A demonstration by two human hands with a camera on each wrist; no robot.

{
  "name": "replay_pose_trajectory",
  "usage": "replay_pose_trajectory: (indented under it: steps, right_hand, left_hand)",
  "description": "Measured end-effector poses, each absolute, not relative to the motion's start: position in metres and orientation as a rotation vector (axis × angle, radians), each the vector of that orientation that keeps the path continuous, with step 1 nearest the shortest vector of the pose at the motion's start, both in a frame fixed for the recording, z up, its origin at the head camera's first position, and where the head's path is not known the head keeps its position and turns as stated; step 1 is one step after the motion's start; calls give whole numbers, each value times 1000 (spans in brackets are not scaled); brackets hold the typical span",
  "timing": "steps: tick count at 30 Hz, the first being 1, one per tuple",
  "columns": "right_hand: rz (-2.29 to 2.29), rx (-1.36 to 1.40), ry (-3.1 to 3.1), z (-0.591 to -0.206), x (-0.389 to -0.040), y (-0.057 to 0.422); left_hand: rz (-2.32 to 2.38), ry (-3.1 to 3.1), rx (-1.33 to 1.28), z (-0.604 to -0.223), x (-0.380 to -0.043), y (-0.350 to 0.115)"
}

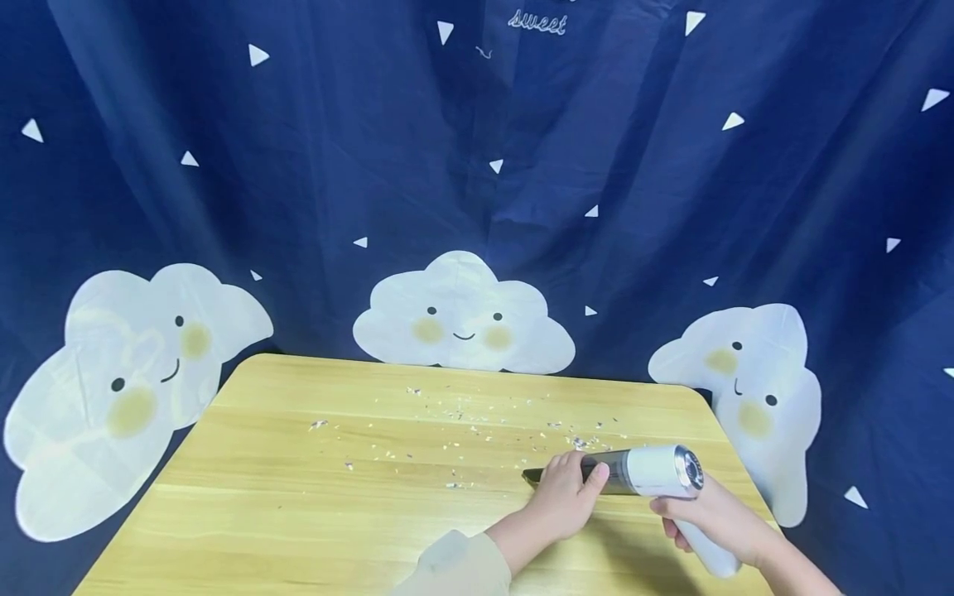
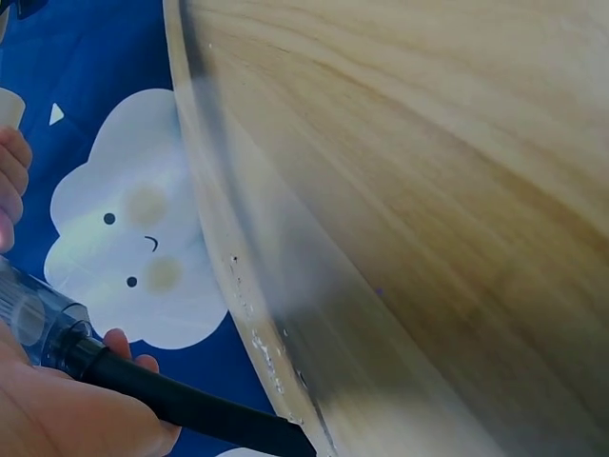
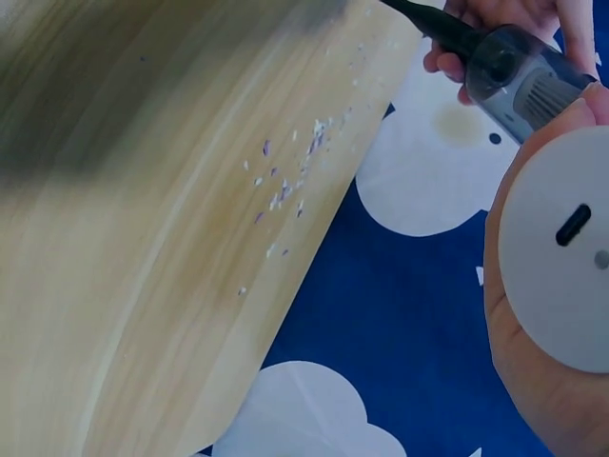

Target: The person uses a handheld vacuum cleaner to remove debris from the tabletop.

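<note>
A white handheld vacuum cleaner (image 1: 656, 470) with a clear dust cup and a black crevice nozzle is held above the right part of the table. My right hand (image 1: 708, 517) grips its handle, whose round end with a dark slot shows in the right wrist view. Around the front of the vacuum, where cup meets nozzle, my left hand (image 1: 562, 497) holds on with the thumb on top. In the left wrist view the black nozzle (image 2: 200, 405) reaches down toward the table's edge. Small white and purple paper scraps (image 3: 309, 152) lie scattered beyond the hands.
The light wooden table (image 1: 261, 497) has rounded far corners. Behind it hangs a dark blue curtain (image 1: 313, 165) printed with smiling clouds and white triangles. More scraps (image 1: 319, 424) lie toward the table's left and far side.
</note>
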State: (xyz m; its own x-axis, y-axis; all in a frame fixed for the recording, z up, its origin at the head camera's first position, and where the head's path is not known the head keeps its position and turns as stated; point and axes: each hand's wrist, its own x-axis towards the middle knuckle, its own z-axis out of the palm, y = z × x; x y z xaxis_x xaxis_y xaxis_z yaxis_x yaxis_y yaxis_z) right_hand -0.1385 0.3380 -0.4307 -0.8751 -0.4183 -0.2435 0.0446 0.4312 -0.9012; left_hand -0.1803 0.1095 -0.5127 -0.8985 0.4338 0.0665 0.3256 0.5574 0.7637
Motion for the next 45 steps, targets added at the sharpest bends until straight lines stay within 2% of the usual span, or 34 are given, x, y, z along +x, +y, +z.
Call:
replay_pose_trajectory:
  steps: [19, 30, 45]
  right_hand:
    - [-1416, -274, 2276, -434, -138, 331]
    - [-1494, -247, 2256, -438, -129, 340]
    - [-1422, -303, 2293, -422, -123, 360]
  left_hand:
    - [1264, 2653, 663, -519, -182, 107]
    - [1262, 2616, 730, -515, -180, 111]
    - [1334, 2547, 807, -511, -173, 130]
